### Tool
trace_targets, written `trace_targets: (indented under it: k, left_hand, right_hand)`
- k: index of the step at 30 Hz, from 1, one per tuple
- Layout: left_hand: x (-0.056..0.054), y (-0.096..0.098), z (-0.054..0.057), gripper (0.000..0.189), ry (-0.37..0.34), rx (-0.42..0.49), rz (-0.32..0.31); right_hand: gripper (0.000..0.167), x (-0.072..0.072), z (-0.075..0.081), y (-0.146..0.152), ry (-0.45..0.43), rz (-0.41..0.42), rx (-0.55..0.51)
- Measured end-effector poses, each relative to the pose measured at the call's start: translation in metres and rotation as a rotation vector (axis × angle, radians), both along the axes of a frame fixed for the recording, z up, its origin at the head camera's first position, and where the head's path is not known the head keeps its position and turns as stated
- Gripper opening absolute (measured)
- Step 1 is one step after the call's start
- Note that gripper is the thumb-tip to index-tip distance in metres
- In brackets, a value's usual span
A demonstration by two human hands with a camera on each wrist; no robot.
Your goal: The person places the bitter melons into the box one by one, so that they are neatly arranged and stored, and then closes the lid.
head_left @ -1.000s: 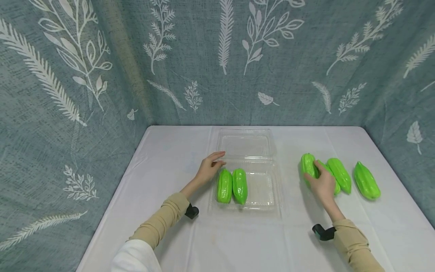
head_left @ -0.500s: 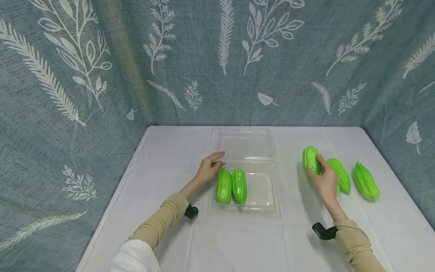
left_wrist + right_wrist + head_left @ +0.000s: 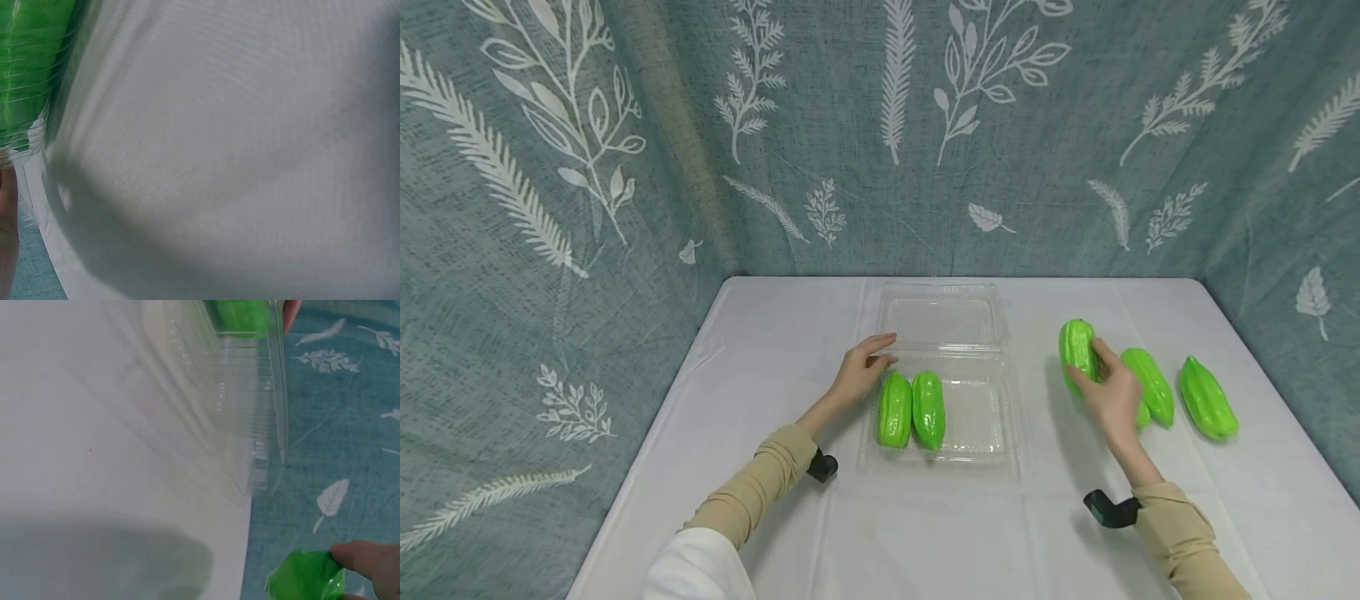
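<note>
In the head view my right hand [image 3: 1112, 398] pinches a glossy, ridged green fruit [image 3: 1077, 354] between thumb and fingers, raised above the tabletop. The right wrist view has the end of that fruit [image 3: 306, 576] at the bottom, with a fingertip against it. My left hand [image 3: 856, 373] rests at the back left of a clear plastic clamshell box [image 3: 1011, 408], its fingers fairly straight at the rim near the hinge. Two matching fruits [image 3: 929, 410] lie side by side in the box's left half. Its lid [image 3: 940, 317] is folded back, away from me.
Right of my right hand lie two more green fruits [image 3: 1150, 387], [image 3: 1208, 400]; another, partly hidden, shows beside that hand. A white cloth covers the table [image 3: 925, 533]. Blue-green leaf-patterned curtains [image 3: 865, 225] hang behind it and at both sides.
My right hand has lifted the green fruit off the table, away from its neighbours, then shifted it slightly left. My left hand and the box have stayed put.
</note>
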State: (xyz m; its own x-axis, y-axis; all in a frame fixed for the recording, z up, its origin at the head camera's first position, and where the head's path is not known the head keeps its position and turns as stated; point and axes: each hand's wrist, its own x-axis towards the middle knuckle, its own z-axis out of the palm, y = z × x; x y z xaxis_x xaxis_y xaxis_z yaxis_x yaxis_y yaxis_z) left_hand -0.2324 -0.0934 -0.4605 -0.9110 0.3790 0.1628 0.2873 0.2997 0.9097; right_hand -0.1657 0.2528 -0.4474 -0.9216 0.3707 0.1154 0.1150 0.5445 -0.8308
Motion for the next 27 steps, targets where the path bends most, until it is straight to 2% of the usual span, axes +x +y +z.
trace_targets:
  k: [7, 14, 16, 23, 27]
  left_hand:
    - [-0.002, 0.000, -0.002, 0.038, 0.022, -0.005, -0.004]
    - [-0.018, -0.001, -0.031, 0.038, 0.047, 0.011, 0.027]
    - [-0.020, -0.001, -0.034, 0.038, 0.054, 0.003, 0.036]
    - [-0.022, -0.001, -0.036, 0.038, 0.045, -0.009, 0.043]
    - [-0.016, 0.001, -0.027, 0.038, 0.047, -0.005, 0.041]
  right_hand:
    - [0.063, 0.000, 0.004, -0.007, 0.028, 0.036, -0.039]
    - [0.064, 0.001, 0.009, -0.013, 0.039, 0.062, -0.070]
    - [0.064, 0.001, 0.010, -0.015, 0.038, 0.068, -0.067]
    - [0.063, 0.002, 0.011, -0.022, 0.050, 0.097, -0.060]
    - [0.064, 0.003, 0.012, -0.026, 0.052, 0.116, -0.061]
